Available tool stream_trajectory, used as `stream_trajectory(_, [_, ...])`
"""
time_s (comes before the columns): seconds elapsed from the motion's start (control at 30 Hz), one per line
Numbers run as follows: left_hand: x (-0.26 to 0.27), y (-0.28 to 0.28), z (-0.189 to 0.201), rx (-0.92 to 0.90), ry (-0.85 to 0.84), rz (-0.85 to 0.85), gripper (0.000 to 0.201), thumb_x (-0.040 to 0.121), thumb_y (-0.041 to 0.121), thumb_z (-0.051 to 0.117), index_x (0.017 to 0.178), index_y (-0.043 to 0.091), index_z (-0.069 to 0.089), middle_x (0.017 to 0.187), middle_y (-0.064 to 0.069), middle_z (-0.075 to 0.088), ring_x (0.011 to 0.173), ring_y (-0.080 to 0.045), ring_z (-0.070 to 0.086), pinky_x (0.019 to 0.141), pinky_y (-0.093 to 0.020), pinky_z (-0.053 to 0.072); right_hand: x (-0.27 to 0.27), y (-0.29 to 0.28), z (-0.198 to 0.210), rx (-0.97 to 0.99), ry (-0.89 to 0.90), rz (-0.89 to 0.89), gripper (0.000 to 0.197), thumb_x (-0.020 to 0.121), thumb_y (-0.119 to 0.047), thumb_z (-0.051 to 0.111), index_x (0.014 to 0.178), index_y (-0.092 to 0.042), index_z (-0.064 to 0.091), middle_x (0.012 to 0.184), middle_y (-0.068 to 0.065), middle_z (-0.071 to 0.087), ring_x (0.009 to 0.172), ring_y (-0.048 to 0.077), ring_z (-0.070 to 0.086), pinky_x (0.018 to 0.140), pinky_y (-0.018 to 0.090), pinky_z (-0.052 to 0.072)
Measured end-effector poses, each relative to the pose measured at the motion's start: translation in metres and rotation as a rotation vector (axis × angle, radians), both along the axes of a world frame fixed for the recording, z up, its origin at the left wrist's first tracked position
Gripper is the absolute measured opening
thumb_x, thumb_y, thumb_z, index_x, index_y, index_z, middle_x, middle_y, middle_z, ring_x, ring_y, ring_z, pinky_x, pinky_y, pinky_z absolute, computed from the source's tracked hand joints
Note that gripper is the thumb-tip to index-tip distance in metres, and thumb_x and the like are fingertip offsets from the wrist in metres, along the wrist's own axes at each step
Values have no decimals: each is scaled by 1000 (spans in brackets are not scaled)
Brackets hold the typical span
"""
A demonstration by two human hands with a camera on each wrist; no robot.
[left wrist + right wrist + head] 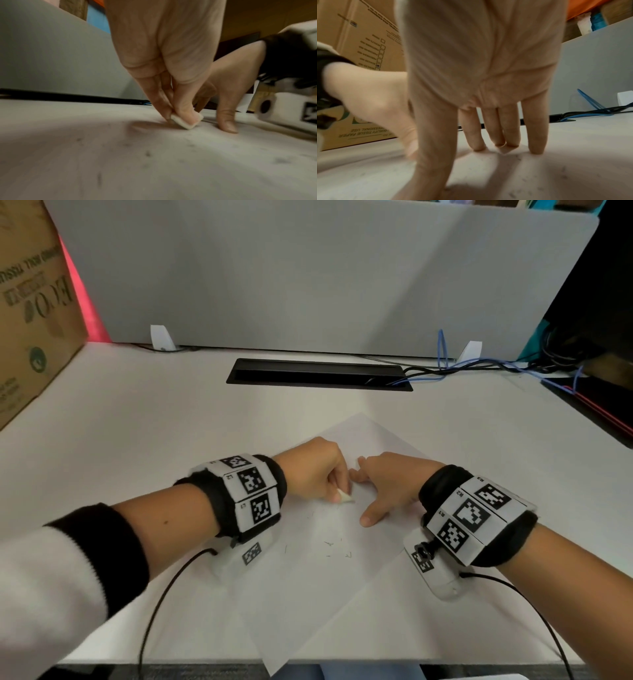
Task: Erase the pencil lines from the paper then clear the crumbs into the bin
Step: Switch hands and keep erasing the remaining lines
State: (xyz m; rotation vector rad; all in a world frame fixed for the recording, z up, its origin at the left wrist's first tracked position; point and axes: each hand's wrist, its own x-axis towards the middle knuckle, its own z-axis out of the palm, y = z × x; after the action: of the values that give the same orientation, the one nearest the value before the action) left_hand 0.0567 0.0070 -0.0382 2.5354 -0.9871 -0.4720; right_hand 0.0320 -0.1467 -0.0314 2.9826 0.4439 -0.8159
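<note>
At the near edge of the desk [102, 419] one corner of the paper [308, 594] hangs a little over the side, and the sheet lies turned like a diamond. A bit farther in, small dark crumbs [330, 544] are scattered over its middle. Behind them the left hand [317, 470] pinches a small white eraser [344, 496] between the thumb and the fingertips, and its lower corner touches the sheet. Just beside it the right hand [387, 484] holds nothing; its fingers [537, 129] are straight and spread, with the tips pressed on the paper to keep it in place. Farther back are a black cable slot [318, 374], some cables and a grey partition; a cardboard box [30, 302] stands at the far left. No bin is in view. I judge the erasing step is in hand, perhaps near its end, because I cannot make out clear pencil lines. The next move calls for short firm strokes while the sheet is pinned, and then gathering the crumbs without scattering them.
</note>
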Motion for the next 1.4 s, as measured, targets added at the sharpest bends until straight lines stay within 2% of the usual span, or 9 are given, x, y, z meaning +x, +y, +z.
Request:
stream_trajectory(0.1, [10, -4, 0, 5, -56, 49, 19, 81, 13, 70, 100, 10, 73, 98, -2, 72, 79, -1, 55, 61, -3, 39, -1, 1, 2, -1, 2, 4, 79, 75, -42, 71, 141, -14, 36, 144, 8, 40, 124, 24, 47, 102, 37, 42])
stream_trajectory(0.27, [-6, 4, -5, -3, 46, -3, 13, 80, 12, 71, 93, 12, 75, 74, 16, 62, 61, 13, 53, 62, 3, 38, 0, 1, 1, -15, -7, -6, 81, 73, -43, 72, 139, -12, 37, 141, 7, 43, 121, 24, 48, 99, 37, 45])
stream_trajectory(0.47, [11, -3, -2, 5, -46, 62, 20, 81, 13, 70, 100, 9, 72, 99, -2, 71, 80, -3, 54, 64, -5, 38, -1, 2, 1, -8, -3, 6, 78, 75, -42, 71, 139, -14, 38, 142, 7, 41, 123, 24, 47, 101, 37, 43])
stream_trajectory(0.6, [-1, -1, -4, 28, 20, -22, 16, 80, 12, 71, 95, 11, 74, 80, 9, 65, 66, 4, 53, 63, 1, 39, 0, 2, 0, 0, -13, -3, 75, 73, -42, 73, 135, -13, 42, 128, 4, 50, 111, 21, 53, 86, 29, 47])
stream_trajectory(0.77, [12, -6, -1, 24, -62, 40, 19, 82, 13, 69, 101, 10, 72, 98, -1, 71, 87, -8, 61, 63, -4, 39, -1, 2, 2, -14, -13, 22, 73, 76, -42, 70, 136, -13, 42, 139, 6, 43, 120, 24, 49, 98, 35, 44])
stream_trajectory(0.93, [0, -1, -5, 13, 25, -6, 13, 80, 13, 72, 93, 13, 74, 79, 11, 65, 67, 6, 54, 63, 1, 40, 1, 2, 0, -2, -11, 9, 78, 74, -43, 72, 138, -13, 40, 133, 4, 48, 116, 22, 50, 92, 30, 45])
stream_trajectory(1.1, [11, -6, -3, 6, -44, 46, 19, 82, 14, 70, 100, 10, 72, 100, -1, 71, 81, -2, 56, 69, -7, 39, 0, 2, 2, -13, -5, 16, 73, 74, -42, 72, 135, -12, 43, 138, 7, 45, 120, 24, 49, 100, 38, 44])
stream_trajectory(1.3, [-7, 2, -6, 26, 35, -22, 14, 83, 11, 67, 96, 13, 72, 82, 10, 65, 65, 9, 52, 64, 3, 38, 1, 2, 0, -11, -2, -3, 80, 73, -44, 73, 138, -12, 39, 131, 4, 49, 117, 23, 51, 97, 36, 46])
stream_trajectory(1.4, [1, -1, -6, 16, -19, 10, 17, 84, 12, 66, 100, 12, 71, 98, 4, 70, 76, 3, 55, 72, -4, 40, 0, 3, 1, -13, -1, 4, 76, 74, -43, 72, 135, -11, 42, 129, 5, 51, 113, 23, 53, 95, 35, 47])
